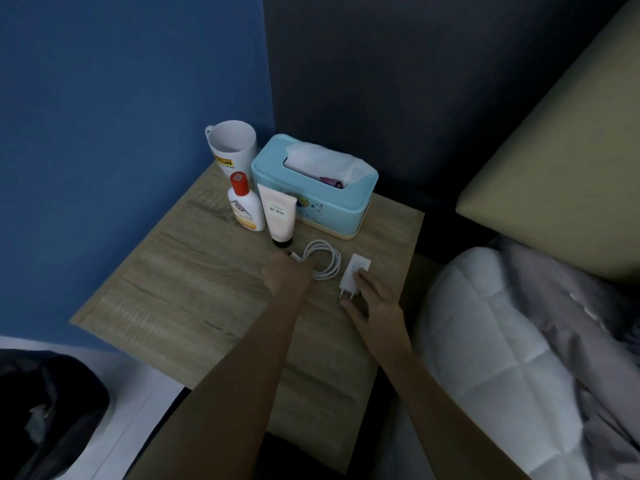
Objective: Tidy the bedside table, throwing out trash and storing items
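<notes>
At the far left, low on the floor beside the table, lay a dark bag point(52, 410), too dim to tell whether it was for rubbish. On the wooden tabletop point(166, 271), a white mug point(231, 143) stood upright in the back corner against the blue wall. A bottle with a red cap point(244, 204) and a pale cream tube point(278, 214) standing on its cap were just in front of it. These three were grouped close together at the back, probably to leave the front free. The left hand point(287, 277) reached in, knuckles up, with its fingers bent down over the near end of a coiled white cable point(320, 263). The fingers were hidden beneath the hand, so it was unclear whether they gripped the cable or only touched it. Behind the cable, touching the tube's right side, sat a light blue tissue box point(313, 188) with a tissue pulled up through its slot. Just right of the coil lay a white charger plug point(355, 277), flat, its prongs pointing toward the person. The right hand point(377, 303) was loose and not closed. Its forefinger lay on the plug's body and its thumb sat beside the prongs, apparently placed to pick the plug up. Both hands seemed set to gather the charging set for storing. At the far right lay the bed, with a pale quilt point(502, 341).
</notes>
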